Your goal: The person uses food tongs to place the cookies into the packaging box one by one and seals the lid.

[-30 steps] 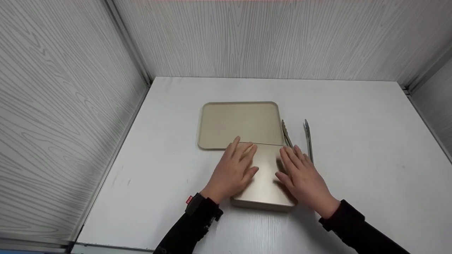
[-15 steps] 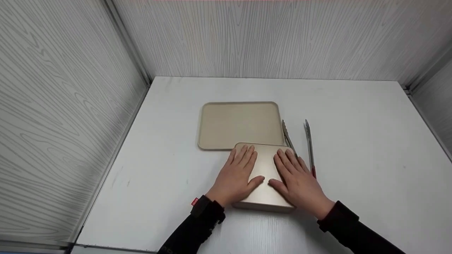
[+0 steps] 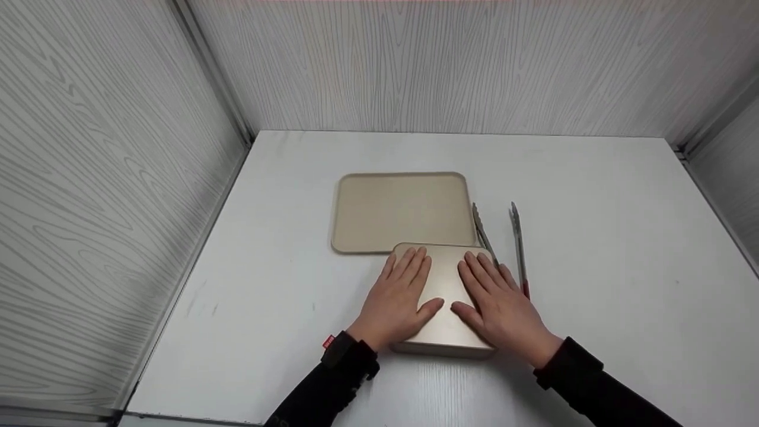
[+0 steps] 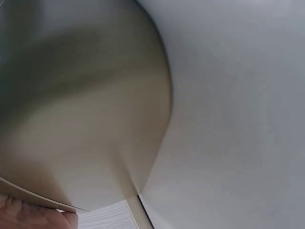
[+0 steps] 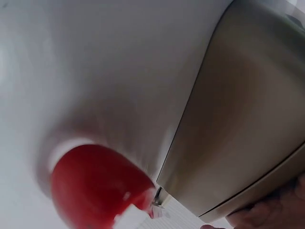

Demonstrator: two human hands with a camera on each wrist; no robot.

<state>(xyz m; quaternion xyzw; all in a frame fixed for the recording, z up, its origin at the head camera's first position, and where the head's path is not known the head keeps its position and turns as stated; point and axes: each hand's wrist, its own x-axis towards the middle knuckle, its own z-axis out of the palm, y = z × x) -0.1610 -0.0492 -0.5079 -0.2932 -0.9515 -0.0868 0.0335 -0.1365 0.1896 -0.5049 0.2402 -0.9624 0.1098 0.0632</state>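
Observation:
A pale gold rectangular tin box with rounded corners stands on the white table in the head view. My left hand rests palm down on the left part of its top, fingers straight and pointing away from me. On the right part of the top lies my right hand, likewise flat, and the two thumbs point toward each other. The side wall of the tin box fills much of the left wrist view. In the right wrist view, a seam runs below the top of the tin box.
Behind the tin box lies a shallow beige tray, its front right part close to the box. Metal tongs lie at the right with spread arms, partly hidden by my right hand. Their red handle shows near the box. Wood-grain panels enclose the table.
One second ago both hands were slightly raised with fingers bent at the box's sides. They have come down flat onto its top. Since half a second ago they have stayed still.

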